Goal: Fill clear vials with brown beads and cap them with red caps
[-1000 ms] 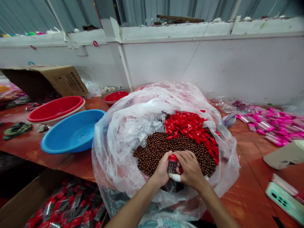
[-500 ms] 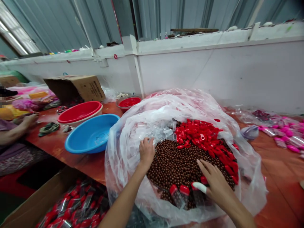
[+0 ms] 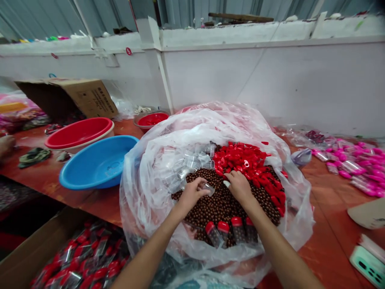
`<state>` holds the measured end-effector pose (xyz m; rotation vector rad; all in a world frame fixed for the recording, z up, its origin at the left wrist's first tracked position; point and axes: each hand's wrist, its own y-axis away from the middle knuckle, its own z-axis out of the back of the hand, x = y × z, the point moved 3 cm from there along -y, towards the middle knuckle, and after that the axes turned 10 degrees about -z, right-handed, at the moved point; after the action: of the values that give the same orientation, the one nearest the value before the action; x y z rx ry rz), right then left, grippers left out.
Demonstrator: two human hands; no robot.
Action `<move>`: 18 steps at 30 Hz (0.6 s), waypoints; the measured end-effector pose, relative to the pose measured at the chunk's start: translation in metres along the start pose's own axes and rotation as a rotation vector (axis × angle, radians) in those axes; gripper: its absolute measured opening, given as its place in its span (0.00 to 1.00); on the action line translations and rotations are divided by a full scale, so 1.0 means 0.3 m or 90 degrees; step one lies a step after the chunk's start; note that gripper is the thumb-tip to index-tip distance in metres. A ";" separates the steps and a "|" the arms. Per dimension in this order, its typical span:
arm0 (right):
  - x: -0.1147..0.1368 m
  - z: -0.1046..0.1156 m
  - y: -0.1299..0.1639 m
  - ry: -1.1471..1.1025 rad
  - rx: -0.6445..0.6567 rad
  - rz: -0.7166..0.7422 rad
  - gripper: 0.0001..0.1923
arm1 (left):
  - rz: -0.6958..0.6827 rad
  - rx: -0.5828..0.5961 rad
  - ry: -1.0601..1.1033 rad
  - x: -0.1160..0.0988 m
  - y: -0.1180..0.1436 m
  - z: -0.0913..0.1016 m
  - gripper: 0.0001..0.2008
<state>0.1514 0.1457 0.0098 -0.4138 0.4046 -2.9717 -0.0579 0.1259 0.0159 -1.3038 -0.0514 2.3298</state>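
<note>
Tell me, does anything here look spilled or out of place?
Slightly: a few red caps lie loose on the plastic bag, apart from the main pile. The cardboard box lies tipped on its side. Nothing looks damaged.

A large clear plastic bag (image 3: 150, 172) is seen spread open on a reddish-brown table (image 3: 325, 241), filled with small brown round beads (image 3: 219, 200), red plastic caps (image 3: 243, 158) at the far right and empty clear plastic tubes (image 3: 189, 160) at the far left. One small clear tube (image 3: 208, 188) is pinched in the left hand (image 3: 192, 194) above the beads. The right hand (image 3: 239, 186), with a white-taped fingertip, is laid on the beads at the edge of the red caps. Four filled red-capped tubes (image 3: 228, 233) are stood at the bag's near edge. A blue plastic basin (image 3: 96, 162) and a red plastic basin (image 3: 78, 132) are placed to the left.
</note>
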 end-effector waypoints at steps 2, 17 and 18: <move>-0.014 0.017 0.025 -0.006 -0.006 -0.023 0.15 | 0.008 0.038 -0.007 0.017 0.004 -0.018 0.18; -0.180 0.097 0.357 -0.447 -0.056 -0.351 0.21 | 0.104 0.034 0.066 0.061 -0.142 -0.247 0.17; -0.178 0.095 0.366 -0.471 -0.062 -0.354 0.21 | 0.109 0.021 0.090 0.064 -0.150 -0.261 0.16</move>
<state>0.2187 0.0415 -0.0076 -1.8031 0.3830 -2.9573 0.0145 0.1592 -0.0309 -1.5050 0.1493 2.3585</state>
